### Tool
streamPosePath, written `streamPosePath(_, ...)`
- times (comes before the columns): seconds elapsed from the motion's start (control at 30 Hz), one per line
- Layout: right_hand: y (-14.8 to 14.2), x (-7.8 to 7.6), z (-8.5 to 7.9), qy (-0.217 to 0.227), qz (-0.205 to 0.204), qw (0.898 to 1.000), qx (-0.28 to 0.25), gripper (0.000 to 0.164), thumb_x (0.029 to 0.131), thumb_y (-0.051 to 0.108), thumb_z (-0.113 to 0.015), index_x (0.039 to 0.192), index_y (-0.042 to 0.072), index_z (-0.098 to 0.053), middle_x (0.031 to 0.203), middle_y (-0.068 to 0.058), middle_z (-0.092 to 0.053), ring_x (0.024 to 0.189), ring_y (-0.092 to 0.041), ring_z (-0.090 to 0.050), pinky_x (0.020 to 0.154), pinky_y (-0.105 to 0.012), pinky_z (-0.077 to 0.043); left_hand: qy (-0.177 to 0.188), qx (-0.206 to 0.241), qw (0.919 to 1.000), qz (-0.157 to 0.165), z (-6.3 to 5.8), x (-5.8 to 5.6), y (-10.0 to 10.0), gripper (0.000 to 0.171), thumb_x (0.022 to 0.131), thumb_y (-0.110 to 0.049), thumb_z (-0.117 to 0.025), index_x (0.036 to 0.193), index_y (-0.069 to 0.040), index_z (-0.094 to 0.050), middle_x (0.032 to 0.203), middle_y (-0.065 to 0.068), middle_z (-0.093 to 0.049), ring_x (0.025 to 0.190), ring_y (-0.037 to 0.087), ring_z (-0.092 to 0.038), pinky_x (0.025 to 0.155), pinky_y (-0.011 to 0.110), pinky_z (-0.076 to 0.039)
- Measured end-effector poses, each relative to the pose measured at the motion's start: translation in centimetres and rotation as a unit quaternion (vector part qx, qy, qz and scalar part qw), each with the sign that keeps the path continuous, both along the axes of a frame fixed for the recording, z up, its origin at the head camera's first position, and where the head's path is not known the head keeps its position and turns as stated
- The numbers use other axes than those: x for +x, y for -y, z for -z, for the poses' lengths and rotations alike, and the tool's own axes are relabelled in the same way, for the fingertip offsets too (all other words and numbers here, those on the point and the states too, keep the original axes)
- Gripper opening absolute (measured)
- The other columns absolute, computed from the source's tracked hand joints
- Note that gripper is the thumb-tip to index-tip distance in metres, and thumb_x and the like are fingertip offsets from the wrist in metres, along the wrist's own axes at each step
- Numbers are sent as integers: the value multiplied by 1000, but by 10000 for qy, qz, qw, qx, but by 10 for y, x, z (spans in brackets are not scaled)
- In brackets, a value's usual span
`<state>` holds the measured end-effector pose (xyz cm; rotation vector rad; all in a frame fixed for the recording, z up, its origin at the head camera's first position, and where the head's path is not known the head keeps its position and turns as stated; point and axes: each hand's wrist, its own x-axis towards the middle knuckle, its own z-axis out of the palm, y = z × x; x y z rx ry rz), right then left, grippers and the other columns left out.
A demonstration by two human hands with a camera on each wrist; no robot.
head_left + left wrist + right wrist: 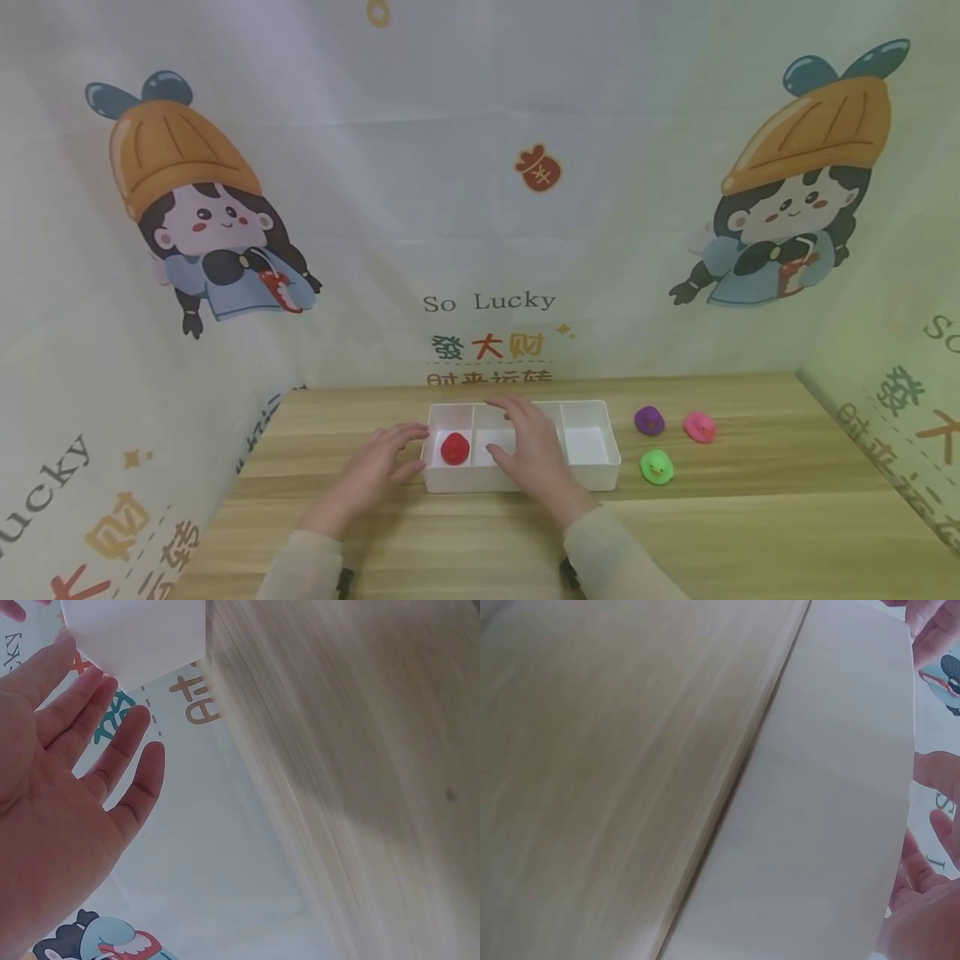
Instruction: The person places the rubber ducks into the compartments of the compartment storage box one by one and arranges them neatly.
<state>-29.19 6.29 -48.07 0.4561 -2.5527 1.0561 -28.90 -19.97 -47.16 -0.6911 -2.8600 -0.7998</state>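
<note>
A white divided box (457,480) stands on the wooden table, and a red rubber duck (454,449) sits in its left compartment. At the box's left end is my left hand (378,462), fingertips right at the end wall; the left wrist view shows that hand's fingers (120,754) extended and spread. My right hand (534,450) is over the middle of the box with nothing in its grasp, thumb and fingers apart, hiding part of the inside. In the right wrist view, part of my right hand (926,919) appears beyond the long white side wall.
To the right of the box lie a purple duck (649,421), a pink duck (700,427) and a green duck (657,467). A printed cloth (480,208) hangs behind the table (750,542) and along both sides.
</note>
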Motion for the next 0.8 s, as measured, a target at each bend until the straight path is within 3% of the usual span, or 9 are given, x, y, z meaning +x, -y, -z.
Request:
streamPosePath(0.2, -11, 1, 2, -240, 107, 9996, 78, 50, 82, 11, -88, 127, 19, -67, 139, -4, -64, 133, -30, -57, 115, -54, -46, 8, 35, 10000, -24, -1, 1, 0, 43, 96, -15, -72, 137, -6, -63, 149, 11, -59, 140, 36, -52, 119, 57, -41)
streamPosePath(0.5, -26, 5, 5, -180, 283, 9992, 215, 46, 82, 14, -88, 124, 18, -69, 135, -6, -66, 130, -32, -59, 110, -61, -45, 91, 9, 10000, 25, -2, 1, -1, 43, 97, -15, -71, 138, -5, -61, 150, 14, -58, 141, 37, -50, 122, 59, -36)
streamPosePath(0.8, -48, 8, 5, -566, 392, 9975, 189, 41, 77, 11, -90, 114, 17, -73, 127, -7, -69, 124, -34, -62, 104, -62, -45, 107, -6, 9999, -54, 0, 0, -1, 45, 97, -17, -71, 139, -6, -61, 151, 12, -57, 141, 37, -50, 122, 60, -36)
